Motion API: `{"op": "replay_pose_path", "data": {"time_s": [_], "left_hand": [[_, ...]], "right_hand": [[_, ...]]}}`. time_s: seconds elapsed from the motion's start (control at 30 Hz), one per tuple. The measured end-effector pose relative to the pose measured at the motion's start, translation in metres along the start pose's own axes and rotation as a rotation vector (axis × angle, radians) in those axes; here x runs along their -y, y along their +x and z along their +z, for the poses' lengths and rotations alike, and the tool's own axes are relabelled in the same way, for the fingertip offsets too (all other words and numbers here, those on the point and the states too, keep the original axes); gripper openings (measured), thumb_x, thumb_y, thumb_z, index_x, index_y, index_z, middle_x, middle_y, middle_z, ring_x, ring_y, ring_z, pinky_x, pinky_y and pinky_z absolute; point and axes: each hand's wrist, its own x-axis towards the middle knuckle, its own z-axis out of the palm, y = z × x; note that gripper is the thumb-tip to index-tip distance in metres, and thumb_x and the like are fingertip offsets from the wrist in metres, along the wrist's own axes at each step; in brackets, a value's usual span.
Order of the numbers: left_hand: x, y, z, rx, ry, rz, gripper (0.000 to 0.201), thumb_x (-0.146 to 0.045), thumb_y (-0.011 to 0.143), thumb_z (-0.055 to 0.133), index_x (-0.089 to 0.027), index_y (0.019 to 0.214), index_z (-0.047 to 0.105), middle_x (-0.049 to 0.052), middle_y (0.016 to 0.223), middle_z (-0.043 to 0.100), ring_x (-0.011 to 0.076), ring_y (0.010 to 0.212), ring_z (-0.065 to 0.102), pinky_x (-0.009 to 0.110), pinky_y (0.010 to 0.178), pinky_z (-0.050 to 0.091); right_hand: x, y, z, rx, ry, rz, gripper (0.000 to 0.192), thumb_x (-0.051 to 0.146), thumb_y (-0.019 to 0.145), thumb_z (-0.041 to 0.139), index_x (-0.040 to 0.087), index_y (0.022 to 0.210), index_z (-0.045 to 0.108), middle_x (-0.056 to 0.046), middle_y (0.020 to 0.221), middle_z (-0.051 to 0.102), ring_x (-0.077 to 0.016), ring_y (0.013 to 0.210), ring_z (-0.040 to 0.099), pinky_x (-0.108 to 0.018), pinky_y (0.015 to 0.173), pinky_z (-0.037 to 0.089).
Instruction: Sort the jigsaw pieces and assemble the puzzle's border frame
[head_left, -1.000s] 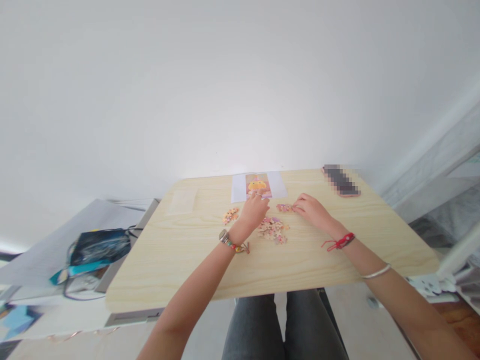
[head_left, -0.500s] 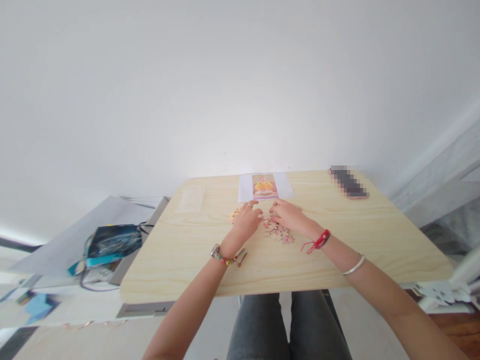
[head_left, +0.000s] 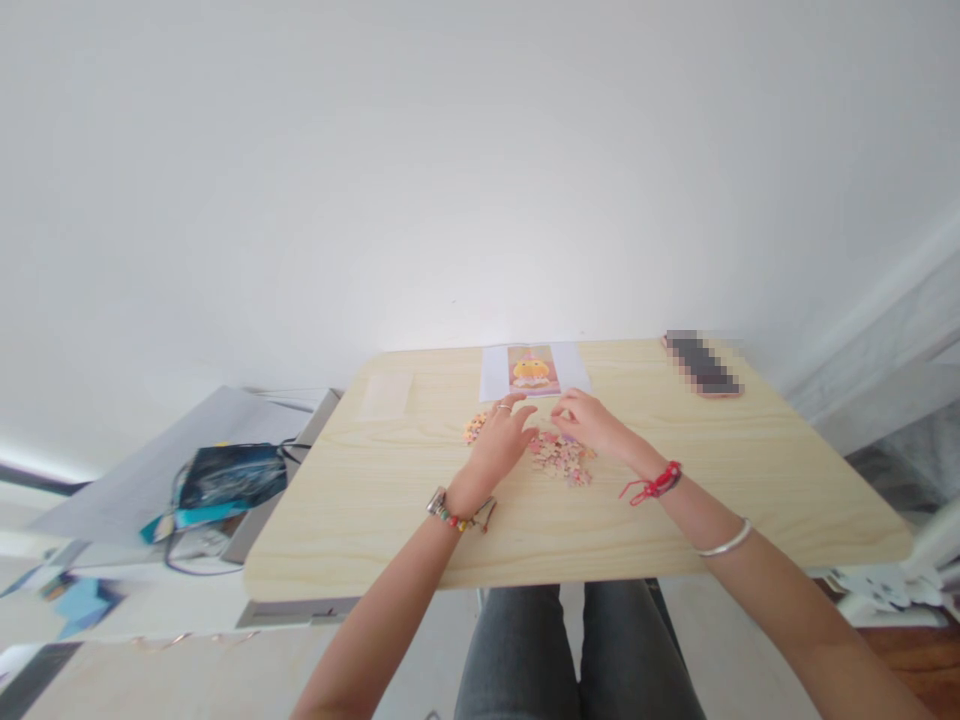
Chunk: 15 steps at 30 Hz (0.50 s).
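Between my hands (head_left: 502, 437) (head_left: 589, 425) sat the pile of puzzle pieces (head_left: 561, 457), loose and jumbled on the table (head_left: 375, 500); nothing there looked joined from this angle. Left hand lay flat, fingers spread, holding nothing, edge of it against the pile. Right hand's fingers curled down at the pile's far rim; too small to tell if they pinched a piece. A smaller cluster (head_left: 474, 428) sat just left of my left hand, separate from the main pile. Reference picture (head_left: 533, 369) lay just beyond both hands, uncovered. My read: sorting stage, assembly barely begun, nearly all left.

Room: bare wood wide on both sides and toward me. Far edge was close behind the picture. Phone (head_left: 703, 364) sat well off to the right, clear of my reach path. Plastic sleeve (head_left: 385, 395) far left, also clear.
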Motion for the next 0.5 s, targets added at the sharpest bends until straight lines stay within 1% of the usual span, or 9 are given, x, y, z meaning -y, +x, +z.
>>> {"op": "replay_pose_path", "data": {"time_s": [0.07, 0.13, 0.27, 0.33, 0.4, 0.5], "left_hand": [[-0.004, 0.002, -0.002, -0.042, -0.014, 0.045, 0.03, -0.014, 0.075, 0.063, -0.02, 0.103, 0.056, 0.01, 0.12, 0.05, 0.0245, 0.11, 0.052, 0.044, 0.09, 0.047], [-0.008, 0.003, -0.005, -0.083, -0.014, 0.082, 0.029, -0.014, 0.076, 0.062, -0.021, 0.104, 0.055, 0.01, 0.121, 0.049, 0.0248, 0.113, 0.05, 0.044, 0.09, 0.047], [-0.015, 0.003, -0.01, -0.147, 0.0, 0.138, 0.024, -0.014, 0.08, 0.057, -0.023, 0.103, 0.056, 0.01, 0.122, 0.049, 0.024, 0.113, 0.049, 0.04, 0.086, 0.05], [-0.016, 0.003, -0.013, -0.174, -0.001, 0.163, 0.018, -0.017, 0.082, 0.055, -0.023, 0.099, 0.057, 0.009, 0.121, 0.049, 0.0237, 0.113, 0.049, 0.038, 0.084, 0.051], [-0.017, 0.003, -0.015, -0.195, -0.006, 0.176, 0.012, -0.02, 0.084, 0.054, -0.022, 0.094, 0.059, 0.009, 0.121, 0.049, 0.0238, 0.115, 0.048, 0.037, 0.084, 0.051], [-0.017, 0.005, -0.017, -0.174, 0.001, 0.199, 0.011, -0.021, 0.082, 0.056, -0.022, 0.093, 0.059, 0.01, 0.121, 0.049, 0.0246, 0.117, 0.046, 0.038, 0.084, 0.051]], "right_hand": [[-0.002, -0.001, -0.004, 0.026, 0.194, 0.064, 0.015, 0.022, 0.081, 0.051, 0.016, 0.076, 0.065, -0.004, 0.077, 0.059, -0.0143, 0.07, 0.054, -0.027, 0.064, 0.042], [-0.003, -0.003, -0.007, 0.094, 0.414, 0.123, 0.018, 0.027, 0.081, 0.052, 0.016, 0.075, 0.065, -0.001, 0.069, 0.059, -0.0129, 0.064, 0.052, -0.025, 0.058, 0.04], [-0.004, -0.006, -0.011, 0.246, 0.785, 0.203, 0.026, 0.037, 0.078, 0.054, 0.015, 0.065, 0.061, 0.004, 0.053, 0.048, -0.0087, 0.05, 0.041, -0.023, 0.048, 0.032], [-0.004, -0.006, -0.012, 0.287, 0.925, 0.238, 0.027, 0.038, 0.075, 0.058, 0.015, 0.061, 0.058, 0.005, 0.051, 0.045, -0.0074, 0.048, 0.037, -0.023, 0.047, 0.029], [-0.003, -0.006, -0.012, 0.303, 1.037, 0.291, 0.024, 0.038, 0.07, 0.063, 0.014, 0.064, 0.059, 0.004, 0.055, 0.049, -0.0069, 0.049, 0.037, -0.022, 0.047, 0.027], [0.0, -0.005, -0.012, 0.331, 1.13, 0.355, 0.023, 0.035, 0.067, 0.066, 0.013, 0.067, 0.06, 0.003, 0.059, 0.053, -0.007, 0.051, 0.038, -0.022, 0.047, 0.027]]}}
